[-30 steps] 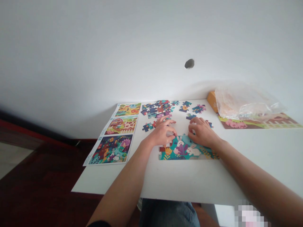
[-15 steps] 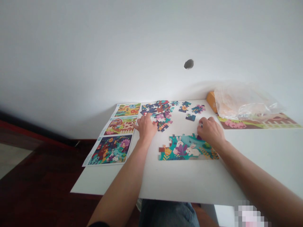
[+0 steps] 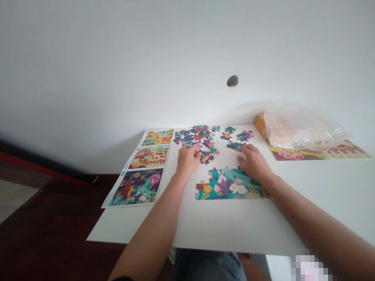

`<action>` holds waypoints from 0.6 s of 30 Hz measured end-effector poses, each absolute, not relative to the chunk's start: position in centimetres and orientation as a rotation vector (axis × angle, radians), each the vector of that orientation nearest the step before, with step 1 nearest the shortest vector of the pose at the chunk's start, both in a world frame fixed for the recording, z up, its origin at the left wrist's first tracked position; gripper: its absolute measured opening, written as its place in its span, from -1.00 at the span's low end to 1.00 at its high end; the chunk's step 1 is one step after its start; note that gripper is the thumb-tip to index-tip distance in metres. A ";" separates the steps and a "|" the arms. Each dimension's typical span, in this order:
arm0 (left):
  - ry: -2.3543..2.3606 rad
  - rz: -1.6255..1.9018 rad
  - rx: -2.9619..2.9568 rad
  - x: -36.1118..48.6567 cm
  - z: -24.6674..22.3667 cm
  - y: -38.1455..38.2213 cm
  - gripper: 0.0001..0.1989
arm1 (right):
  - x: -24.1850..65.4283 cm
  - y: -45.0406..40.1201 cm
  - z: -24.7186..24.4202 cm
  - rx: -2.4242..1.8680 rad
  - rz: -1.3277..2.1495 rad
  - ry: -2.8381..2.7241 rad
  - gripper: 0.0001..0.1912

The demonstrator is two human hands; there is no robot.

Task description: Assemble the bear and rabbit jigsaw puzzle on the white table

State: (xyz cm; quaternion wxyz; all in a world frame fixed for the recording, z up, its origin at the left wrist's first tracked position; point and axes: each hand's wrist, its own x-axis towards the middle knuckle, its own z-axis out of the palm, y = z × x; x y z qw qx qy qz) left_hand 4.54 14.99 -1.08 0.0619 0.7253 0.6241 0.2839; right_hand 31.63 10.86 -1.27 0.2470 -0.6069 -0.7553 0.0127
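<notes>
Right hand (image 3: pixel 252 160) now spreading toward a dark piece (image 3: pixel 233 144); left hand (image 3: pixel 186 160) edging into the loose pieces (image 3: pixel 208 156), pinch unclear. Sorting is continuing; partial puzzle (image 3: pixel 230 186) lying nearer on worktop (image 3: pixel 222 222).

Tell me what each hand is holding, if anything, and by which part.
It cannot be told: the left hand is at the loose puzzle pieces, the right hand at a dark blue piece; neither shows a clear hold.
</notes>
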 end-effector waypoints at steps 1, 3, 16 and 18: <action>1.827 0.874 2.228 4.7 -1.2 14.9 -0.79 | 31.5 10.8 -1.3 -1.609 0.078 -2.066 -0.64; 1.695 0.863 2.324 5.0 -1.4 14.7 -0.73 | 31.2 10.7 -1.3 -1.531 0.133 -2.086 -0.63; 1.766 0.648 2.405 5.0 -1.6 15.1 -0.45 | 31.0 10.8 -1.6 -1.445 0.150 -2.292 -0.56; 1.782 0.608 2.415 4.9 -1.6 15.3 -0.43 | 30.9 10.6 -1.3 -1.447 0.160 -2.295 -0.55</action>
